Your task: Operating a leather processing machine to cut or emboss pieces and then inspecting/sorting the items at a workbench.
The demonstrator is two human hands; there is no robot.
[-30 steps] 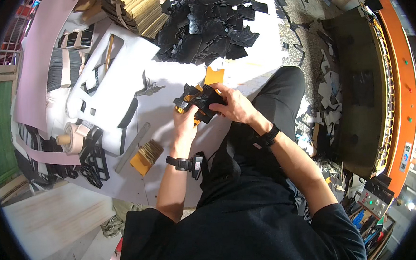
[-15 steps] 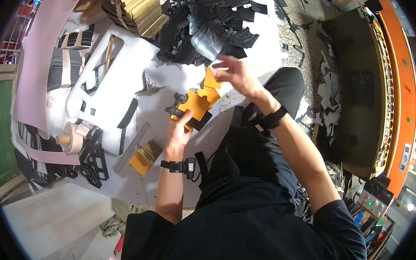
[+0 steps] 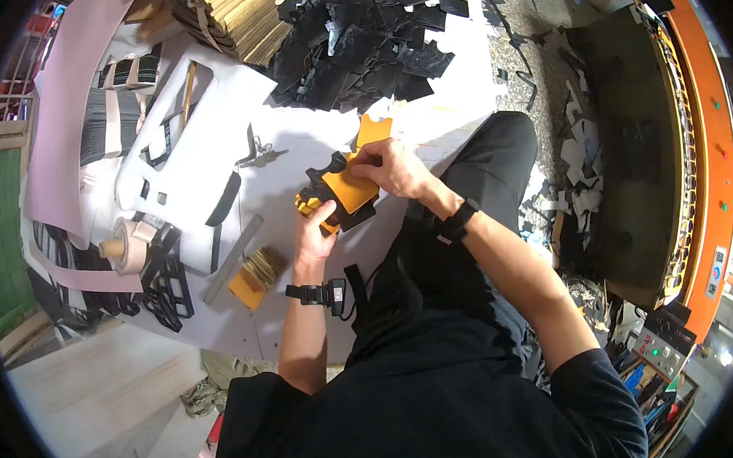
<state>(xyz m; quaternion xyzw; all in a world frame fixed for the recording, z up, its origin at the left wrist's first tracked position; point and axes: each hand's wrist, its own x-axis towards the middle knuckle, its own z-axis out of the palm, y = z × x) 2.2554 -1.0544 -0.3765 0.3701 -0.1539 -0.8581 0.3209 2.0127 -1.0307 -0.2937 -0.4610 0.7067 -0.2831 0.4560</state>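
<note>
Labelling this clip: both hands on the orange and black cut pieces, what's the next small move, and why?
Probably press the orange piece flat onto the black piece. The right hand lies on it, the left hand grips the stack from below, and black edges show around it.

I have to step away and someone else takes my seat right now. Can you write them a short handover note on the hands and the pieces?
Left hand: grips the lower end of a small stack of orange and black cut pieces from below.
Right hand: fingers pinch the top orange piece of that stack.
One more orange piece lies on the white table just beyond the hands; a big pile of black cut pieces sits at the far edge.
Done: a few pieces are stacked in hand.
Left: the black pile looks large and mostly unsorted.
</note>
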